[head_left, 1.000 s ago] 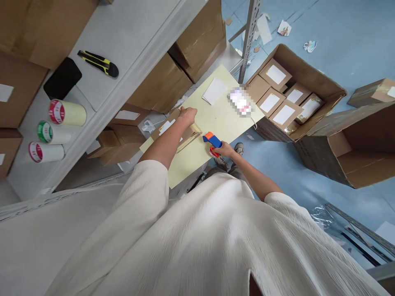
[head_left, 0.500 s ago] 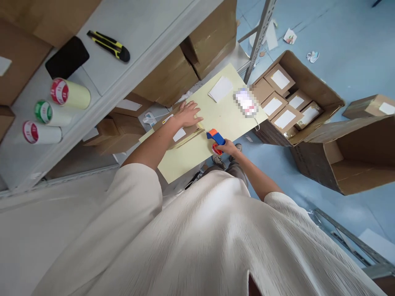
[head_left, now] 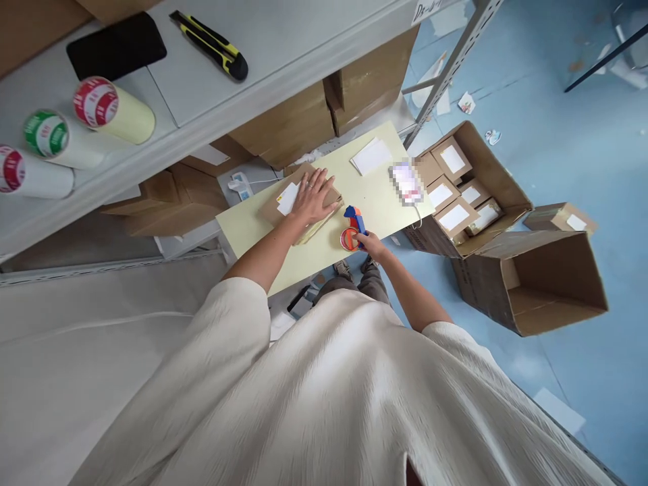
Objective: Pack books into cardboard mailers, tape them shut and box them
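Under my left hand (head_left: 312, 198) lies a small cardboard box (head_left: 273, 210) with a white label; the hand rests flat on its top, fingers spread. Clear or yellowish tape runs along the box's near side. My right hand (head_left: 371, 244) grips a blue and orange tape dispenser (head_left: 358, 221) carrying a roll with a red core. The dispenser is held just right of the box, apart from it, over the pale yellow tabletop (head_left: 283, 270). A stack of white labels or papers (head_left: 371, 156) lies beyond the hands, beside a blurred-out phone-like thing (head_left: 406, 182) with a cable.
A grey shelf (head_left: 283, 40) at upper left bears a yellow-black utility knife (head_left: 210, 46), a black phone (head_left: 117, 50) and several tape rolls (head_left: 119, 111). On the blue floor at right stand a large carton (head_left: 499, 172) of small labelled boxes and another open carton (head_left: 557, 283).
My right hand has turned the dispenser more upright, its roll now showing clearly. My left hand stays on the box, its fingers now flatter. The camera view has shifted.
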The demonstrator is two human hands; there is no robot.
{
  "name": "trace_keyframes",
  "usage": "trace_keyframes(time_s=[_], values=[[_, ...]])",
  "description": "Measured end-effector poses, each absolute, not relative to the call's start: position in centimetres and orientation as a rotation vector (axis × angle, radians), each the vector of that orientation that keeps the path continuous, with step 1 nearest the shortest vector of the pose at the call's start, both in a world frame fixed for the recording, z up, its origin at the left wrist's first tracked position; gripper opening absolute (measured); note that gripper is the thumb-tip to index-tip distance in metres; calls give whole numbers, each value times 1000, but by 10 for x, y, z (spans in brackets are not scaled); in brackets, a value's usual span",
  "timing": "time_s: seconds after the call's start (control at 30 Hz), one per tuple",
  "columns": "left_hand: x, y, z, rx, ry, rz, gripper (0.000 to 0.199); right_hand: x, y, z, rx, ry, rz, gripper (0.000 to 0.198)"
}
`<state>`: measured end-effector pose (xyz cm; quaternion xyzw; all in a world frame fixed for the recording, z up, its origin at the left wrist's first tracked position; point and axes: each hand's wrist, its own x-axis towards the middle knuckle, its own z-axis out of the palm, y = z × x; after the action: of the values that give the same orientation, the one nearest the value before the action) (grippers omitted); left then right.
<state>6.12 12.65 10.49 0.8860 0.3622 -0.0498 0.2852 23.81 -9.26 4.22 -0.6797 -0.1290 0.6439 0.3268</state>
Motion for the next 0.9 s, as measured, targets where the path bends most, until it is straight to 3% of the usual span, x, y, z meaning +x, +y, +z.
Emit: trace_keyframes(time_s=[0.43, 0.9], values=[[98, 129, 91, 2285, 1343, -13, 102, 251, -59, 41, -1788, -294, 1685, 47], [126, 174, 62, 2075, 1685, 281, 98, 275, -105, 52, -1707, -323, 1760, 44]])
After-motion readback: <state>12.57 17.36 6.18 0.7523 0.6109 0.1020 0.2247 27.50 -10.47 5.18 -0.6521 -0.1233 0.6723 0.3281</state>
